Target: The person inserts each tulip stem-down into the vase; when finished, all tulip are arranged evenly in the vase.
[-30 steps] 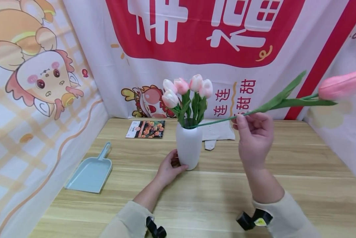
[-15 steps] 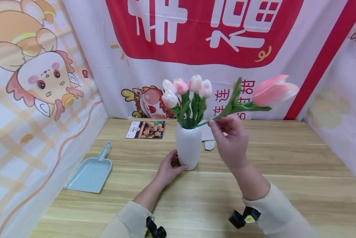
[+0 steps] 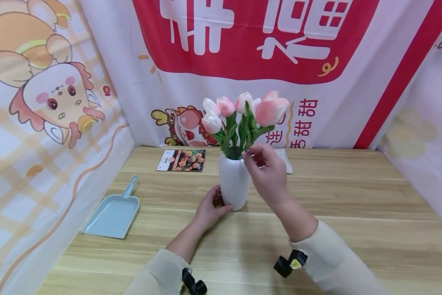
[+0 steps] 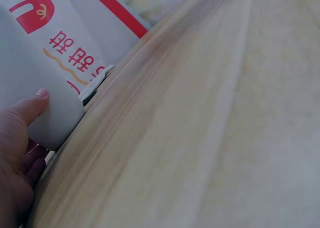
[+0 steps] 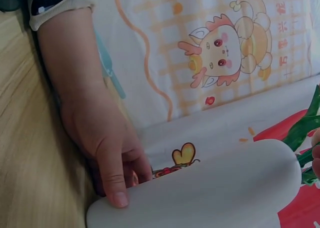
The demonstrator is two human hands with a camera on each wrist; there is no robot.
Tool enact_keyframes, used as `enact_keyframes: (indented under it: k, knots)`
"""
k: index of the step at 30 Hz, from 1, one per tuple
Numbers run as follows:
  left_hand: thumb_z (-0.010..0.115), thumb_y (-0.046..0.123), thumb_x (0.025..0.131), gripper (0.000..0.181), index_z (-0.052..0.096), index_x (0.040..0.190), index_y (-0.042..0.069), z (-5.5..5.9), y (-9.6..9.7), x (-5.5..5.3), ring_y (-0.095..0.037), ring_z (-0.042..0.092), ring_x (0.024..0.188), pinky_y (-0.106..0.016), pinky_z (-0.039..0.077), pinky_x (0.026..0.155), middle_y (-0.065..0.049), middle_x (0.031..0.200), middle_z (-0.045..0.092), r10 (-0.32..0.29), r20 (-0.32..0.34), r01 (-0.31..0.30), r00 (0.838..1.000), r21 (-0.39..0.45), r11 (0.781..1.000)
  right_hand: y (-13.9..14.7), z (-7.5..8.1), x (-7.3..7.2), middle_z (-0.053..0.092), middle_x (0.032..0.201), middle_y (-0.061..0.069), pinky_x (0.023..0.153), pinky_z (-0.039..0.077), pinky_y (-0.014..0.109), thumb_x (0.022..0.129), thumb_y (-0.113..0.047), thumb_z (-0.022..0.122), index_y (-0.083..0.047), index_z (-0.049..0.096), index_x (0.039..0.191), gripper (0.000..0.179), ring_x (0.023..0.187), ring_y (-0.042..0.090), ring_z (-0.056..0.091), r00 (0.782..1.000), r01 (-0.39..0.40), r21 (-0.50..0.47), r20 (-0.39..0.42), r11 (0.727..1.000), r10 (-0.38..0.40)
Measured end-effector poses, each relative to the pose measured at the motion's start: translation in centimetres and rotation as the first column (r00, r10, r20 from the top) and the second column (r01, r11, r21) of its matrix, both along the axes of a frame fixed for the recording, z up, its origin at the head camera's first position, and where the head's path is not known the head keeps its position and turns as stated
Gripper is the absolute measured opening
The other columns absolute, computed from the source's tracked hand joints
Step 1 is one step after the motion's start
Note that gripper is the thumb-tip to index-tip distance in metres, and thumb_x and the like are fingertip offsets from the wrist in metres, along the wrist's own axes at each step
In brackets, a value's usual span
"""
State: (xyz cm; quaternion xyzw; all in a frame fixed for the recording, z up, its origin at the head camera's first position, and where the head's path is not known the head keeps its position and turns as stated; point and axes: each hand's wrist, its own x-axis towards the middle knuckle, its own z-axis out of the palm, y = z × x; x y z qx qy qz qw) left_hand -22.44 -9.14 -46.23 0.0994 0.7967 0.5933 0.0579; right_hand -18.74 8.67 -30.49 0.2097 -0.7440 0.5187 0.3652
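A white vase [image 3: 233, 184] stands upright on the wooden table, holding several pale pink tulips [image 3: 211, 122] with green leaves. Low on its side, my left hand [image 3: 208, 211] grips the vase, thumb across the front and fingers reaching round behind. The left wrist view shows that thumb against the vase wall [image 4: 35, 73]. My right hand [image 3: 268, 174] pinches the stem of a larger pink tulip [image 3: 272, 109] right at the vase mouth. This bloom leans right and overlaps another flower; the lower stem is hidden by the vase. Only fingertips [image 5: 316, 153] of the right hand enter the right wrist view.
A light blue dustpan [image 3: 113, 215] lies at the left of the table. Behind the vase are a card with an orange flower picture [image 3: 181, 160] and a pale cloth [image 3: 285, 160], partly hidden by my right hand. Printed fabric [image 3: 331, 110] hangs along the back and sides.
My right hand has moved left to the vase mouth, and its tulip has swung from nearly level to upright among the others. The left hand and the vase have stayed in place.
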Motion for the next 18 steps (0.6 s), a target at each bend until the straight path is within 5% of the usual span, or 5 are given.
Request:
enact_keyframes:
  k: [9, 18]
  knots:
    - [0.080, 0.028, 0.081, 0.071, 0.046, 0.142, 0.016, -0.2, 0.1, 0.1, -0.031, 0.056, 0.124, -0.050, 0.044, 0.110, -0.012, 0.134, 0.058, -0.013, -0.019, 0.013, 1.000, 0.002, 1.000, -0.2, -1.0, -0.7, 0.069, 0.095, 0.013, 0.064, 0.054, 0.018, 0.089, -0.007, 0.070, 0.000, 0.067, 0.104, 0.017, 0.074, 0.021, 0.063, 0.981, 0.037, 0.066, 0.185, 0.997, -0.048]
    - [0.080, 0.030, 0.081, 0.073, 0.045, 0.143, 0.017, 0.0, 0.0, 0.1, -0.029, 0.057, 0.124, -0.048, 0.045, 0.109, -0.010, 0.134, 0.058, -0.019, -0.014, 0.019, 1.000, -0.010, 1.000, -0.2, -1.5, -0.3, 0.064, 0.102, 0.013, 0.067, 0.056, 0.017, 0.088, -0.007, 0.071, -0.001, 0.064, 0.113, 0.026, 0.080, 0.022, 0.065, 0.970, 0.024, 0.042, 0.240, 0.999, -0.034]
